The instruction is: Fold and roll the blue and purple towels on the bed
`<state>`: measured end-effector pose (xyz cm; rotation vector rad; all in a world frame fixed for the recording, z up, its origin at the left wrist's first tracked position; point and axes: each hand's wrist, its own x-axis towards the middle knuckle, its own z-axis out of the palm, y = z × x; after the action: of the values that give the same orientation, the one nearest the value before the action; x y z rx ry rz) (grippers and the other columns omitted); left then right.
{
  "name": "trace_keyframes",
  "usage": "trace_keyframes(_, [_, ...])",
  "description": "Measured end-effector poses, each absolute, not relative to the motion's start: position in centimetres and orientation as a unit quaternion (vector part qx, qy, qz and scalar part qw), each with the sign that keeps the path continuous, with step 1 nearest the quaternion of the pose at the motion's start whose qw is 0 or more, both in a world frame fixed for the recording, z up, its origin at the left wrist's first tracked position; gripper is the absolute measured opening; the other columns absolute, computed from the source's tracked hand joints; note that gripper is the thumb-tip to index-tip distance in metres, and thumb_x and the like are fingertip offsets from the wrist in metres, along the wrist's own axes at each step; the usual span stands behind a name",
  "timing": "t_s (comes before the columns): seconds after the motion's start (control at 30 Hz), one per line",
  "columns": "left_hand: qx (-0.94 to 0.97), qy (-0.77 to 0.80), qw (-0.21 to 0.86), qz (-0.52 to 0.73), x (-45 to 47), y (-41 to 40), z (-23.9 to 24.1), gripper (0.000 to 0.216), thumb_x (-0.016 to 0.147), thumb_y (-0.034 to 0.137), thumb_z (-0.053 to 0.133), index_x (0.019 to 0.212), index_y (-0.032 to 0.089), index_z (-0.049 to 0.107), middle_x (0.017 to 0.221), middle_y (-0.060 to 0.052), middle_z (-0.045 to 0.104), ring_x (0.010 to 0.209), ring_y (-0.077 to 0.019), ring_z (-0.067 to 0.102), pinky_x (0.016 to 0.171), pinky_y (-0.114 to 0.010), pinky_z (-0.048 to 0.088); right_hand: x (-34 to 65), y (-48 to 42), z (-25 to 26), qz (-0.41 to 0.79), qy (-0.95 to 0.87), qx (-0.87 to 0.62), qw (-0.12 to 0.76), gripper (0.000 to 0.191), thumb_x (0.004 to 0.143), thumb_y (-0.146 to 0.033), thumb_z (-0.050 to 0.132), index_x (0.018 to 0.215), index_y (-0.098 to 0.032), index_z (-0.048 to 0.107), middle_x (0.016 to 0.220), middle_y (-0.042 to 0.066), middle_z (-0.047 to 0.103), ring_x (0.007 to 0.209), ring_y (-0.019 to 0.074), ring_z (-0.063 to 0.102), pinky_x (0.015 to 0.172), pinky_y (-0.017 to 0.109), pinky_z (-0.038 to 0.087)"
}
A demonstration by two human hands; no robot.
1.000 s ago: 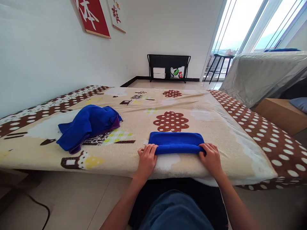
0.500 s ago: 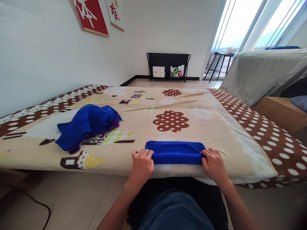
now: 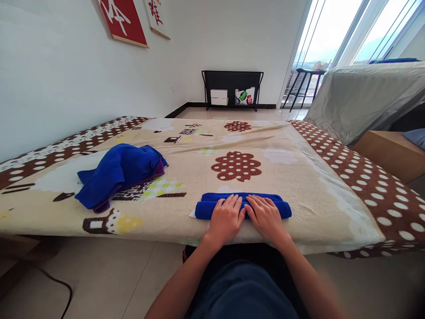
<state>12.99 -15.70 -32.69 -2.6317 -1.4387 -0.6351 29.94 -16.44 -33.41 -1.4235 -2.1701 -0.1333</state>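
Note:
A blue towel (image 3: 206, 209), folded into a long narrow strip, lies near the front edge of a patterned blanket (image 3: 299, 177) on a bed. My left hand (image 3: 226, 217) and my right hand (image 3: 265, 216) rest side by side on the middle of the strip, palms down, fingers stretched flat and pressing on it. A small white tag shows at the strip's left end.
A loose heap of blue and purple cloths (image 3: 119, 173) lies on the blanket to the left. Behind the bed stand a black rack (image 3: 232, 91) with boxes, a stool (image 3: 307, 86) by the window and a covered piece of furniture (image 3: 365, 97) at right.
Both hands left the towel's ends and came together on its middle, flat. The towel is narrower now, folded or rolled over once more.

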Motion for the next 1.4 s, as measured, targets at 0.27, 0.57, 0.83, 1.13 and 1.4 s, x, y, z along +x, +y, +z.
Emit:
trace_keyframes(0.27, [-0.822,-0.523,0.075,-0.214,8.8,-15.1,-33.0,0.046,0.102,0.045,0.038,0.125,0.015,0.064,0.132,-0.014,0.065,0.124,-0.0278,0.059,0.097,-0.045,0.044,34.8,-16.3,-34.9,-0.095,-0.764,-0.583,0.259,0.041,0.102,-0.047,0.039,0.121,-0.021,0.065,0.128,0.008,0.067,0.120,0.0248,0.061,0.101,0.043,0.040])
trace_keyframes(0.57, [-0.852,-0.467,0.055,-0.230,3.7,-14.9,-33.7,0.041,0.103,0.029,0.036,0.139,0.022,0.052,0.139,-0.008,0.061,0.129,-0.0203,0.055,0.103,-0.038,0.040,38.7,-16.7,-36.9,-0.102,-0.770,-0.566,0.277,0.044,0.103,-0.037,0.037,0.143,-0.023,0.049,0.143,0.008,0.055,0.131,0.0225,0.052,0.105,0.040,0.037])
trace_keyframes(0.83, [-0.855,-0.444,0.144,-0.224,1.5,-18.2,-35.0,0.062,0.094,0.003,0.029,0.152,0.024,0.037,0.146,-0.012,0.053,0.141,-0.0218,0.044,0.113,-0.044,0.022,40.6,-19.8,-38.9,-0.171,-0.769,-0.521,0.328,0.057,0.096,-0.021,0.051,0.149,-0.036,0.039,0.146,0.003,0.053,0.129,0.0231,0.054,0.106,0.040,0.032])
trace_keyframes(1.13, [-0.825,-0.469,0.098,-0.301,1.8,-18.2,-36.2,0.066,0.088,0.004,0.042,0.150,0.026,0.037,0.142,-0.010,0.058,0.132,-0.0234,0.054,0.108,-0.043,0.028,40.5,-19.2,-38.1,-0.130,-0.769,-0.534,0.327,0.052,0.091,-0.021,0.051,0.142,-0.029,0.048,0.138,0.002,0.060,0.126,0.0237,0.055,0.105,0.042,0.033])
trace_keyframes(1.4, [-0.763,-0.535,0.045,-0.360,3.7,-15.7,-35.0,0.043,0.079,0.004,0.044,0.112,0.024,0.063,0.108,-0.005,0.072,0.106,-0.0242,0.064,0.098,-0.042,0.032,40.2,-17.2,-37.4,-0.102,-0.761,-0.545,0.336,0.037,0.088,-0.020,0.048,0.122,-0.024,0.061,0.122,0.003,0.068,0.120,0.0239,0.056,0.102,0.042,0.034])
